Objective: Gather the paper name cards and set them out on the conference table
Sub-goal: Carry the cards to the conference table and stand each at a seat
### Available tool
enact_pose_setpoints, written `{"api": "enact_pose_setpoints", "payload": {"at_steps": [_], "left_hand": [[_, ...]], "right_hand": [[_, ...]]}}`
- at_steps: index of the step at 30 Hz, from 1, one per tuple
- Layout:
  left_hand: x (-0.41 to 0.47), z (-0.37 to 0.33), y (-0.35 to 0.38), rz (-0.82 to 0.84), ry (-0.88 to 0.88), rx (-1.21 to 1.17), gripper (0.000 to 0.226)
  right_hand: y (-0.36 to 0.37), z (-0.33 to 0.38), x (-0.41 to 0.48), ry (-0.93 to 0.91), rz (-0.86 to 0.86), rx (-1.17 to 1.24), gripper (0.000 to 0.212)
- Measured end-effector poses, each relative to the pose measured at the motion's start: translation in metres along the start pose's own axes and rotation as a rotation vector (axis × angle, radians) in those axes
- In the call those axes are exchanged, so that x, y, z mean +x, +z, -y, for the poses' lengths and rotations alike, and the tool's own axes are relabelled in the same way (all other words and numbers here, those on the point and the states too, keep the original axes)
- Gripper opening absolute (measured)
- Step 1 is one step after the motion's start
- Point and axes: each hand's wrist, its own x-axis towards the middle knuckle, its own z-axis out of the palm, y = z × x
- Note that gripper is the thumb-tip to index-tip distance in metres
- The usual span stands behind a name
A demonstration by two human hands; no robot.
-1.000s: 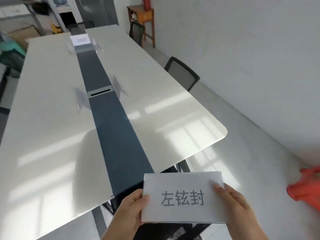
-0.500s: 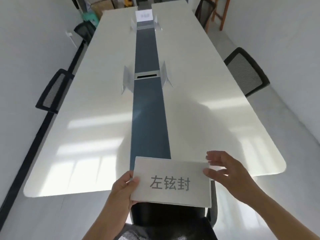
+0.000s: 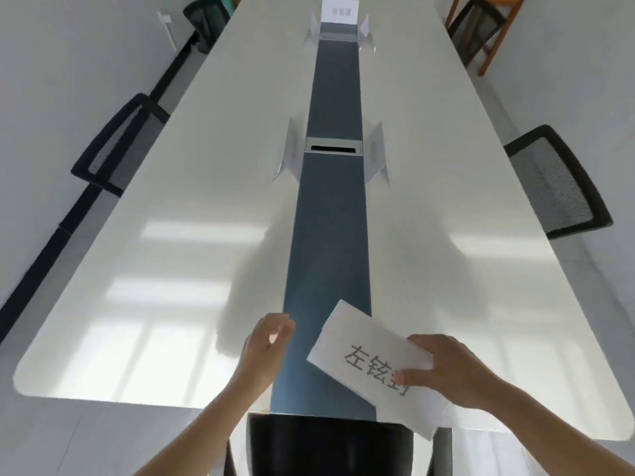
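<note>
Head view looks down a long white worktop (image 3: 171, 269). On the left, a black chair (image 3: 113, 146) stands by its side. Near the close end, the left hand (image 3: 266, 352) hangs over the worktop, its fingers loosely bent and holding nothing. Just right of it, over the blue strip (image 3: 330, 235), is the paper name card (image 3: 371, 362), tilted. The right hand (image 3: 450, 369) pinches its right end, thumb on the print. I cannot tell if the card touches the worktop. It looks light and bendy, so it may flop. Holding both short ends should keep it flat.
</note>
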Motion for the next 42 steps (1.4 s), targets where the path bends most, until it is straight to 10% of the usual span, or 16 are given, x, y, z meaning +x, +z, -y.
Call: {"api": "enact_pose_setpoints", "payload": {"at_steps": [7,42], "left_hand": [[0.088,0.117,-0.008,-0.138,0.112,0.896,0.061],[0.094,0.128,-0.003,-0.188,0.126,0.973,0.061]], "right_hand": [[-0.024,0.034,0.108,0.003,-0.334,-0.351,0.045],[0.016,0.066,0.274,-0.186,-0.465,-0.828,0.085]]}}
